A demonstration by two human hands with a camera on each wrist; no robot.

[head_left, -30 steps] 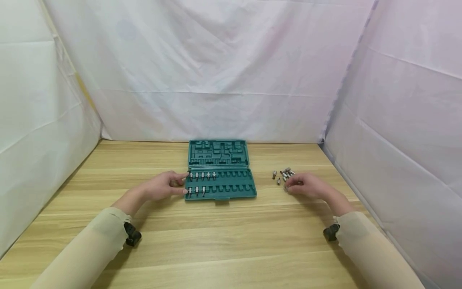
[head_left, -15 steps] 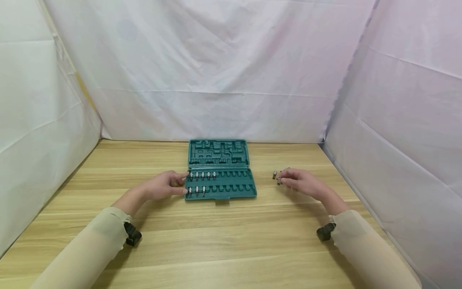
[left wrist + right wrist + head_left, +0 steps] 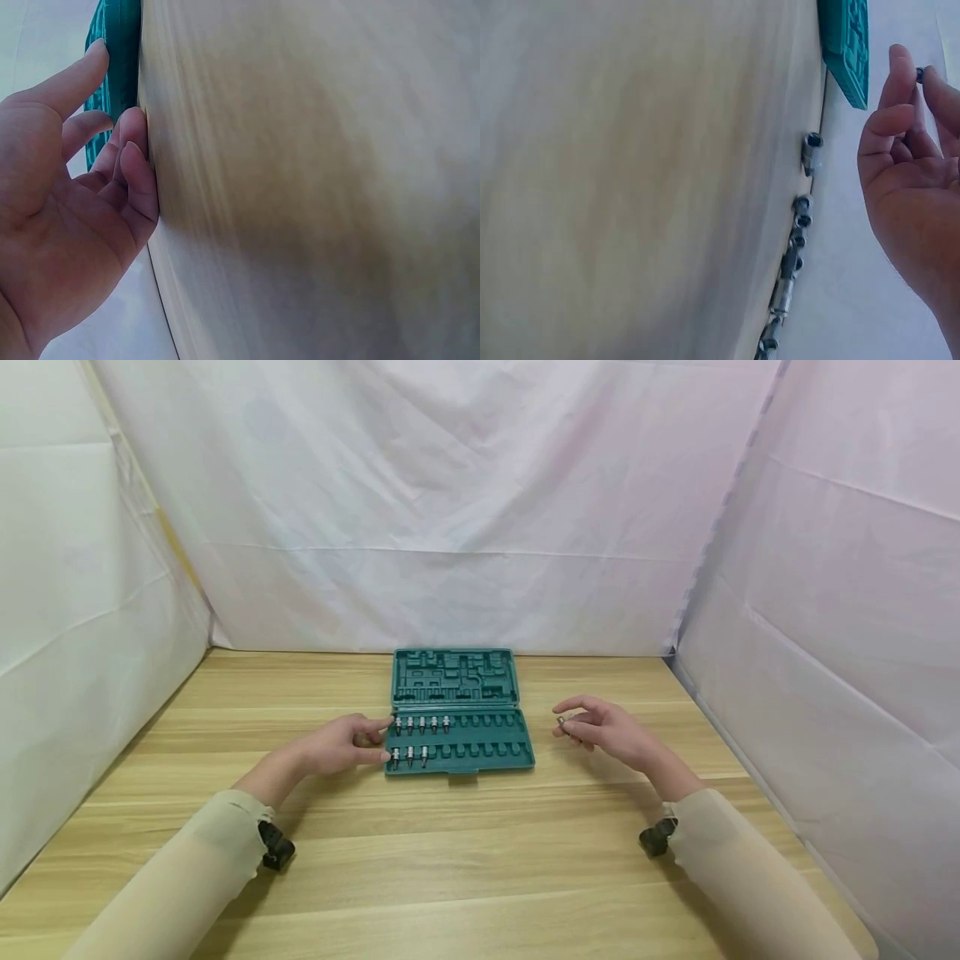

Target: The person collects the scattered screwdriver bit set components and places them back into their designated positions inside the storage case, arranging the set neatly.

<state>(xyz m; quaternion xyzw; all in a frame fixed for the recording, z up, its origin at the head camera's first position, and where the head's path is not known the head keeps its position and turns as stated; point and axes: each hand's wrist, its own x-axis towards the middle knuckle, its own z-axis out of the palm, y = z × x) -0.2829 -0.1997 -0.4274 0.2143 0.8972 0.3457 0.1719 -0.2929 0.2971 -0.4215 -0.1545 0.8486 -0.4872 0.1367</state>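
Note:
An open green plastic case (image 3: pixel 480 737) lies on the wooden table, with bit sockets (image 3: pixel 422 724) filling the left part of both its rows. At its left edge is my left hand (image 3: pixel 333 747), thumb and forefinger spread and touching the rim. The left wrist view shows that thumb against the case wall (image 3: pixel 124 60) and the other fingers bent loosely. To the right of the case my right hand (image 3: pixel 611 735) is raised, pinching a small bit socket (image 3: pixel 561 724) between thumb and fingers. Only the socket's end (image 3: pixel 920 73) shows in the right wrist view.
Several loose bit sockets (image 3: pixel 783 296) lie on the table in the right wrist view, one socket (image 3: pixel 811 154) apart from the others. In the head view my right hand hides them. White cloth (image 3: pixel 450 510) surrounds the table (image 3: pixel 450 868) at the back and sides.
My right hand has picked up a bit socket from the loose ones and moved left with it, toward the case. My left hand has stayed at the case's left edge.

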